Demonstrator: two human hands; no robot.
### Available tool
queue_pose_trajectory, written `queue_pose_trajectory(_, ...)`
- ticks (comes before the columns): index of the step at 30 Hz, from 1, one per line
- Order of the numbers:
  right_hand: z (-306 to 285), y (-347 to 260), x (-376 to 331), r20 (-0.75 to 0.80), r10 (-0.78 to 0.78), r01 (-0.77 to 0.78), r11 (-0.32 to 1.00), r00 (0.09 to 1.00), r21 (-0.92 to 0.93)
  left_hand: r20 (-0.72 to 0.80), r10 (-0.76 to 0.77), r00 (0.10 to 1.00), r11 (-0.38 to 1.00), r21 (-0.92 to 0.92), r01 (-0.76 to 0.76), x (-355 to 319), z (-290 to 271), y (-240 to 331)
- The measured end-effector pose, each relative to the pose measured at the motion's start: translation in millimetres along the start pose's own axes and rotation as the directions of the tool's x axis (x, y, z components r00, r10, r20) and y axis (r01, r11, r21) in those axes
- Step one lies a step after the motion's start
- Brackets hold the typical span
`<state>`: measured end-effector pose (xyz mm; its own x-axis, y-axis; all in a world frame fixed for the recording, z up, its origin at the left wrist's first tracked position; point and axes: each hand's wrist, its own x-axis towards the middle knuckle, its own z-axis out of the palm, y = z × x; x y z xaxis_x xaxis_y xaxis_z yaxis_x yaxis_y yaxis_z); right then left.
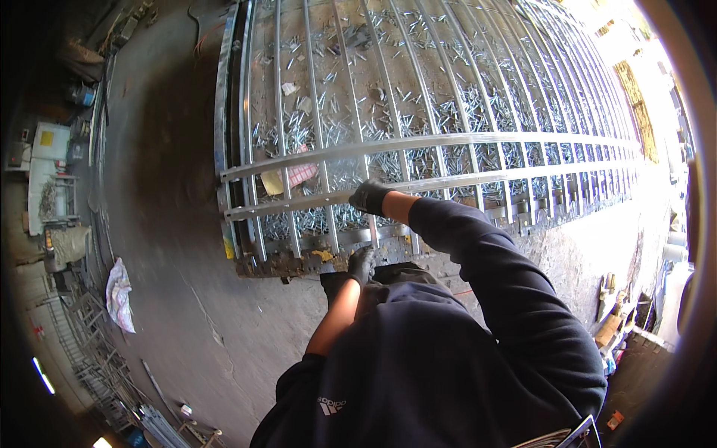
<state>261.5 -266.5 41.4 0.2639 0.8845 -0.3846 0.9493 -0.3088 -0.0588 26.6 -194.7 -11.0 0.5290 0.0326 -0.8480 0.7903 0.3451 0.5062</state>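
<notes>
A grid of silvery metal bars [349,75] lies across a worktable, with two long rails [299,201] crossing the bars near its close side. My right hand [370,197], in a dark glove, is closed at the spot where one bar meets the nearer rail. The fingers' far side is hidden. Below it, my left hand [361,265], also gloved, is closed beside the near end of that same bar [375,233], close to my body. Whatever it may hold cannot be made out.
Many loose shiny fasteners [388,168] cover the tabletop under the bars. A red-and-white piece [302,175] lies among them. The table's worn near edge [299,265] runs before me. A white cloth or sack [119,296] lies on the floor at left, near metal frames [82,336].
</notes>
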Motion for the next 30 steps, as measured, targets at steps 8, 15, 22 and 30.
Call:
queue_pose_trajectory(8,-12,0,-10,-0.006,0.064,-0.063,0.998,0.998,0.009,-0.023,-0.024,0.999,0.990,-0.142,0.021,-55,-42,15)
queue_pose_trajectory(15,-25,1,-25,0.013,0.347,-0.336,0.901,0.938,0.275,0.010,-0.007,1.000,0.956,-0.294,0.010,-93,-64,39)
queue_pose_trajectory(22,-39,-111,-108,-0.390,0.264,0.166,0.601,0.882,0.782,0.145,0.012,0.989,0.871,-0.487,0.061,-99,-41,56)
queue_pose_trajectory(30,-35,-204,-195,-0.478,0.538,-0.009,0.671,0.694,0.742,0.583,0.091,0.807,0.912,-0.375,0.168,-80,27,24)
